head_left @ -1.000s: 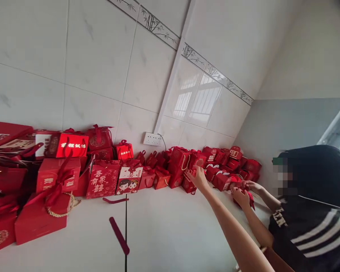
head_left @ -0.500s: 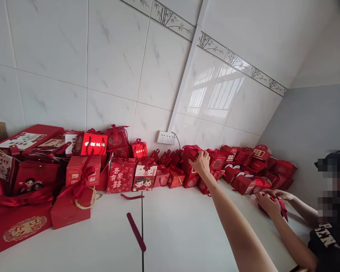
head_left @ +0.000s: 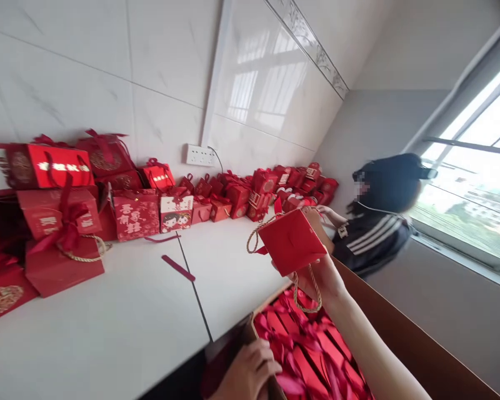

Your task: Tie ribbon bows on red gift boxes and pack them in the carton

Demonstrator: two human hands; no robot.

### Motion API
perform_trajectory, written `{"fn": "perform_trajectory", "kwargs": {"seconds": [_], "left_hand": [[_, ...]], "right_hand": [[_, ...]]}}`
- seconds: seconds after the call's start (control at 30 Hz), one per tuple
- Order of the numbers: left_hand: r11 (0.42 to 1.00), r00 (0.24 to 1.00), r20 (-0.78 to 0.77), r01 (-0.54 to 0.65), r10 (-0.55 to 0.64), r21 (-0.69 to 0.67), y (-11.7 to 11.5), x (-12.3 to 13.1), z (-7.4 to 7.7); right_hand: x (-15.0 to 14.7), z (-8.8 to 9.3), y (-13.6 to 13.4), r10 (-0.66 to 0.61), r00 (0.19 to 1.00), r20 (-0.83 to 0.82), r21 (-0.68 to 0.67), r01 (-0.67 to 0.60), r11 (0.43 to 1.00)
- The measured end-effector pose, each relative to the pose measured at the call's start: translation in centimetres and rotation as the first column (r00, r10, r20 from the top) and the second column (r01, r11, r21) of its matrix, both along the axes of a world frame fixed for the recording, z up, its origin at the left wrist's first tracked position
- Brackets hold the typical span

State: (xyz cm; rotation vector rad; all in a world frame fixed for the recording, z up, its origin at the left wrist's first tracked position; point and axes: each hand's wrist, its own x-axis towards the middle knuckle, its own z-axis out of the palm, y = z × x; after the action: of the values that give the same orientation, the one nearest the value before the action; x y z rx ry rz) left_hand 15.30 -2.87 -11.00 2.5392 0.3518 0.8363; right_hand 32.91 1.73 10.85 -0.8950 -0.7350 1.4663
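My right hand (head_left: 329, 280) is closed round a small red gift box (head_left: 291, 241) with gold rope handles. The box is tilted, a plain red face towards me, and hides part of my fingers. It hangs above an open cardboard carton (head_left: 408, 328). Inside the carton are rows of red gift boxes (head_left: 308, 364) with satin ribbons. My left hand (head_left: 250, 369) lies at the carton's near left edge, its fingers curled over the rim.
Red gift boxes (head_left: 137, 214) stand along the tiled wall on a white table (head_left: 120, 311). A dark red strip (head_left: 178, 267) lies by the table's seam. Beyond the carton a co-worker (head_left: 379, 233) bends over the table. A socket strip (head_left: 200, 155) is on the wall.
The view has turned right and the carton has come into sight. My right hand has left the row by the wall and now holds a gift box. My left hand has appeared.
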Motion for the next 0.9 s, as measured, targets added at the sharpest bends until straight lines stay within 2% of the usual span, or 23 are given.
{"fn": "perform_trajectory", "kwargs": {"seconds": [0.07, 0.13, 0.17, 0.23, 0.3, 0.33, 0.4, 0.47, 0.5, 0.57, 0.63, 0.7, 0.77, 0.83, 0.87, 0.9], "left_hand": [[0.999, 0.998, 0.054, -0.029, 0.031, -0.037, -0.3, -0.3, 1.2], [0.999, 0.995, 0.095, -0.033, 0.036, -0.031, -0.5, -0.5, 2.2], [0.999, 0.993, 0.109, -0.034, 0.036, -0.023, -0.6, -0.5, 2.6], [0.999, 0.991, 0.126, -0.038, 0.040, -0.017, -0.7, -0.4, 2.8], [0.998, 0.988, 0.143, -0.056, 0.057, -0.015, -0.8, -0.1, 2.7], [0.998, 0.986, 0.150, -0.068, 0.069, -0.014, -0.8, 0.0, 2.6], [0.996, 0.984, 0.153, -0.088, 0.088, -0.005, -0.9, 0.1, 2.5], [0.995, 0.985, 0.146, -0.098, 0.096, 0.007, -0.9, 0.2, 2.4], [0.995, 0.985, 0.143, -0.098, 0.095, 0.014, -0.8, 0.2, 2.5], [0.995, 0.985, 0.144, -0.095, 0.091, 0.026, -0.8, 0.2, 2.6], [0.995, 0.985, 0.147, -0.092, 0.087, 0.028, -0.8, 0.1, 2.7], [0.995, 0.984, 0.156, -0.095, 0.091, 0.021, -1.0, 0.0, 2.8], [0.994, 0.981, 0.167, -0.107, 0.104, 0.011, -1.2, -0.2, 2.4], [0.992, 0.980, 0.160, -0.123, 0.120, 0.009, -1.2, -0.1, 1.6], [0.991, 0.982, 0.141, -0.131, 0.127, 0.016, -1.1, 0.0, 1.0], [0.991, 0.985, 0.121, -0.129, 0.124, 0.033, -0.8, 0.2, 0.4]], "right_hand": [[0.3, -0.4, -4.3, -0.154, 0.982, 0.113, 0.014, 0.153, 0.988], [1.1, -1.2, -8.3, -0.345, 0.887, 0.306, 0.118, 0.324, 0.939], [1.7, -1.9, -10.2, -0.431, 0.792, 0.432, 0.190, 0.387, 0.902], [3.3, -3.7, -14.0, -0.533, 0.508, 0.676, 0.314, 0.456, 0.833], [5.2, -6.1, -17.6, -0.519, 0.209, 0.829, 0.365, 0.501, 0.784], [6.2, -7.4, -19.3, -0.496, 0.090, 0.863, 0.381, 0.529, 0.759], [7.9, -10.0, -22.1, -0.448, -0.077, 0.891, 0.409, 0.565, 0.717], [9.0, -12.3, -24.0, -0.386, -0.180, 0.905, 0.417, 0.558, 0.717], [9.3, -13.1, -24.7, -0.346, -0.198, 0.917, 0.396, 0.542, 0.741], [9.4, -14.2, -25.6, -0.237, -0.146, 0.960, 0.279, 0.501, 0.819], [8.9, -14.7, -26.1, -0.125, -0.034, 0.992, 0.127, 0.462, 0.878], [8.5, -14.8, -26.6, -0.029, 0.097, 0.995, -0.016, 0.432, 0.902], [8.7, -14.8, -27.2, 0.048, 0.280, 0.959, -0.170, 0.428, 0.887], [9.9, -14.6, -27.1, 0.076, 0.455, 0.887, -0.301, 0.447, 0.842], [10.8, -14.4, -26.4, 0.059, 0.488, 0.871, -0.322, 0.476, 0.818], [11.9, -13.9, -25.3, 0.041, 0.462, 0.886, -0.301, 0.505, 0.809]]}}
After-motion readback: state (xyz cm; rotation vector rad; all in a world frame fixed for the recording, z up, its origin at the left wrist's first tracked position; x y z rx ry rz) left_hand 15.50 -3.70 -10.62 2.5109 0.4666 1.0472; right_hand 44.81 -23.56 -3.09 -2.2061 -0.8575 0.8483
